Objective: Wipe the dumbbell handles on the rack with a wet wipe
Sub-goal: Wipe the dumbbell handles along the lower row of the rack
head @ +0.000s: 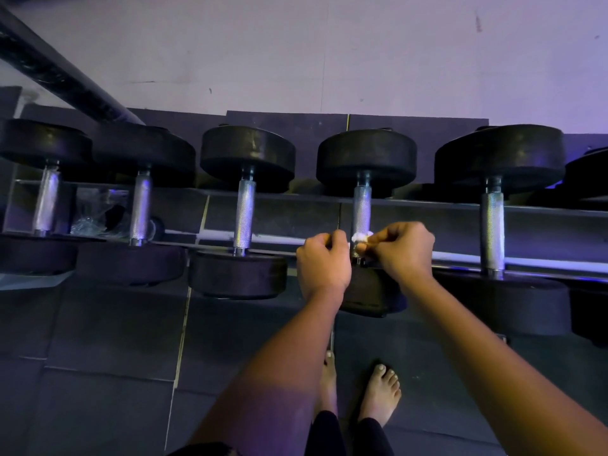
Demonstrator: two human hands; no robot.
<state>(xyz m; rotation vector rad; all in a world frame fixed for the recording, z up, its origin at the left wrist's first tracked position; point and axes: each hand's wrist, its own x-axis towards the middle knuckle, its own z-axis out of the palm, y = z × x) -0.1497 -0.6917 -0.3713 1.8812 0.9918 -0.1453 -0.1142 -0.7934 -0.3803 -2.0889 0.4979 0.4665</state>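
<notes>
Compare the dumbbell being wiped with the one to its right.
The wiped dumbbell has a wipe, left hand and right hand at its handle's near end; the right dumbbell is untouched. The right dumbbell's heads look larger than the wiped one's. Both have black heads and knurled metal handles.

Five dumbbell handles [245, 212], two hands [324, 263], one wet wipe [360, 237], two bare feet [381, 393].

We find a gym's free-weight area. From 9 to 3 o'clock, a row of black round-headed dumbbells with knurled steel handles [246, 156] lies across a dark metal two-rail rack [539, 267]. Dark square rubber floor mats [108, 340] cover the ground at 7 o'clock. A pale scuffed surface [362, 54] stands behind at 12 o'clock.
</notes>
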